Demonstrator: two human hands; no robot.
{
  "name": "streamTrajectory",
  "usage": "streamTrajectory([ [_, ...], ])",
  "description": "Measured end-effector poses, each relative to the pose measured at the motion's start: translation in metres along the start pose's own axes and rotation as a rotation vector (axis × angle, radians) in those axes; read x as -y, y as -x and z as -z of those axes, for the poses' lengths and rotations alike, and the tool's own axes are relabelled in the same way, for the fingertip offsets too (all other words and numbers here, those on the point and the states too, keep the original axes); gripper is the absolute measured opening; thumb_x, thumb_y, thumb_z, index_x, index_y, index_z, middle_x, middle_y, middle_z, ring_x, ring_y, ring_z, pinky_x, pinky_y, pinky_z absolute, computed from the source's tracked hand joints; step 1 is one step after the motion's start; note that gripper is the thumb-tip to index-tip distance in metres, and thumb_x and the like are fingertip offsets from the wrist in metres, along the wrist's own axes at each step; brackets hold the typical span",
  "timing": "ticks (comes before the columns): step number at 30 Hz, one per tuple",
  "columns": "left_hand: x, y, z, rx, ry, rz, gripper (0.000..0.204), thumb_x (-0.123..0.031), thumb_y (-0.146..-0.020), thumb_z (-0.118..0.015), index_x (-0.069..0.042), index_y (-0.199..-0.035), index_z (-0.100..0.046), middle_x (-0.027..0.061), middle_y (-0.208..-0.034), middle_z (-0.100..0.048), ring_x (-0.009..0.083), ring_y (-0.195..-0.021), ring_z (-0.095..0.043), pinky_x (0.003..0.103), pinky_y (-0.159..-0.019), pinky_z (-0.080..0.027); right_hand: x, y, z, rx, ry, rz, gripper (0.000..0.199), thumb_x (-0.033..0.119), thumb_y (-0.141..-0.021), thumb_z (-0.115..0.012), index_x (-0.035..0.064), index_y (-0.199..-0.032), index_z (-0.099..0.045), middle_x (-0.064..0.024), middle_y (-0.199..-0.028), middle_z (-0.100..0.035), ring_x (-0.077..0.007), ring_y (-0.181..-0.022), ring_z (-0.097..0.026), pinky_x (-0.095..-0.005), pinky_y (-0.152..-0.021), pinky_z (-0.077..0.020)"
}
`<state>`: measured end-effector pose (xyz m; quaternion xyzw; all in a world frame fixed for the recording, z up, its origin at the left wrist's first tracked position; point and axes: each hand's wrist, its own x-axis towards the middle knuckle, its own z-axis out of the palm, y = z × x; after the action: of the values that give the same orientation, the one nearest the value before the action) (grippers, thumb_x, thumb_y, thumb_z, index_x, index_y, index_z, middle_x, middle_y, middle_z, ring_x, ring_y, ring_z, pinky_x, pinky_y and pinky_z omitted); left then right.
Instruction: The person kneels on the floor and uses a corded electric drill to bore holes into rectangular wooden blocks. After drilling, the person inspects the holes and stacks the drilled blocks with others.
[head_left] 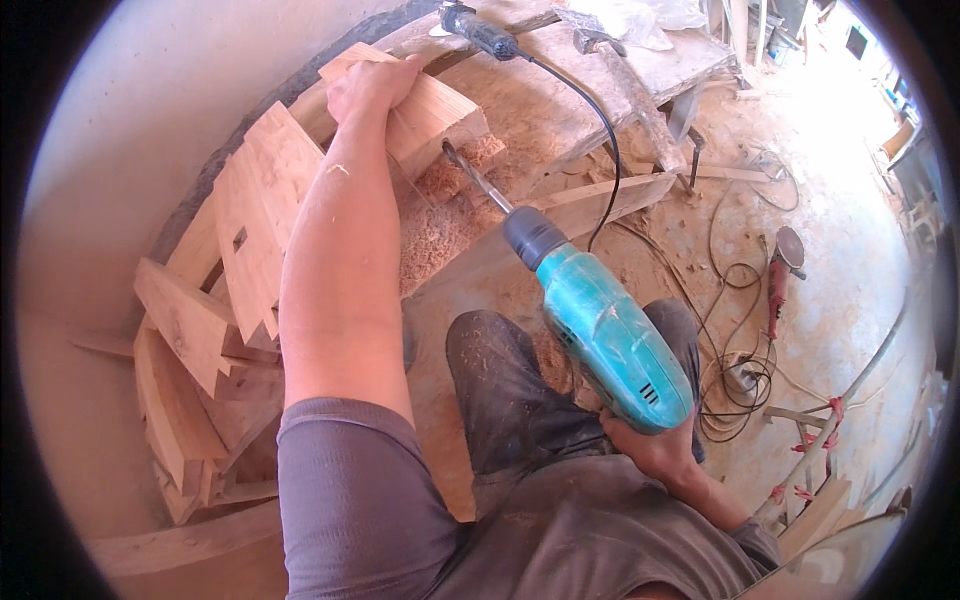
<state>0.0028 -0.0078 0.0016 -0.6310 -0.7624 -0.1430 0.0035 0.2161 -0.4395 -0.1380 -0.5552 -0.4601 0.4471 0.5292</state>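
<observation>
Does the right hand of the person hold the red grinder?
No, the right hand holds the teal drill, while the red grinder lies on the floor.

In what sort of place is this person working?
Probably a woodworking shop: the teal corded-style power drill, wood shavings and cut timber pieces suggest it.

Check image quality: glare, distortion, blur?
Head view: floor washes out to white at upper right. Head view: fisheye curvature, black corners, softer detail at the far right. Head view: drill and wooden block remain clearly readable.
</observation>
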Motion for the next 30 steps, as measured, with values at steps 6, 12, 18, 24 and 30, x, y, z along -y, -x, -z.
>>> streamTrajectory([
  [6, 0.0, -0.004, -0.001, 0.007, 0.002, 0.012, 0.088, -0.078, -0.088, -0.053, -0.008, -0.14, -0.068, 0.011, -0.146, -0.065, 0.0289, -0.138, -0.058, 0.037, -0.112, -0.047, -0.007, -0.003, -0.004, -0.062, -0.057, -0.073, 0.006, -0.001, -0.085, -0.076, 0.0009, -0.088, -0.07, 0.0003, -0.08, -0.069, -0.0092, -0.071, -0.063, -0.0274, -0.06, -0.0487],
  [12, 0.002, -0.008, -0.004, 0.009, -0.011, -0.012, 0.088, -0.078, -0.089, -0.052, -0.008, -0.139, -0.069, 0.0111, -0.145, -0.066, 0.0289, -0.136, -0.06, 0.037, -0.112, -0.047, -0.008, -0.02, -0.008, 0.027, 0.064, 0.029, 0.005, 0.002, -0.086, -0.074, 0.0021, -0.085, -0.07, -0.0015, -0.078, -0.069, -0.0092, -0.071, -0.062, -0.0299, -0.061, -0.0491],
  [18, -0.004, 0.003, -0.001, -0.019, -0.03, -0.016, 0.086, -0.077, -0.092, -0.05, -0.007, -0.137, -0.07, 0.0117, -0.142, -0.068, 0.0289, -0.136, -0.06, 0.037, -0.112, -0.046, -0.035, -0.025, -0.011, 0.048, 0.083, 0.083, 0.007, 0.003, -0.084, -0.075, 0.002, -0.09, -0.07, -0.0053, -0.079, -0.07, -0.0124, -0.071, -0.065, -0.0309, -0.065, -0.0517],
  [24, 0.011, -0.028, -0.018, -0.015, -0.034, -0.09, 0.088, -0.078, -0.091, -0.05, -0.007, -0.141, -0.067, 0.0116, -0.147, -0.065, 0.0297, -0.138, -0.058, 0.037, -0.114, -0.045, -0.078, -0.034, -0.014, 0.095, 0.058, 0.101, 0.014, 0.004, -0.081, -0.075, 0.0025, -0.094, -0.071, -0.0083, -0.082, -0.072, -0.0162, -0.073, -0.068, -0.0325, -0.069, -0.054],
  [30, 0.0, -0.009, -0.007, 0.001, 0.017, -0.004, 0.089, -0.078, -0.089, -0.054, -0.01, -0.146, -0.064, 0.0113, -0.149, -0.063, 0.0302, -0.14, -0.057, 0.037, -0.114, -0.046, -0.068, -0.029, -0.021, 0.048, 0.101, 0.133, 0.015, 0.003, -0.081, -0.076, 0.003, -0.095, -0.071, -0.008, -0.082, -0.071, -0.0162, -0.073, -0.068, -0.0328, -0.068, -0.0535],
])
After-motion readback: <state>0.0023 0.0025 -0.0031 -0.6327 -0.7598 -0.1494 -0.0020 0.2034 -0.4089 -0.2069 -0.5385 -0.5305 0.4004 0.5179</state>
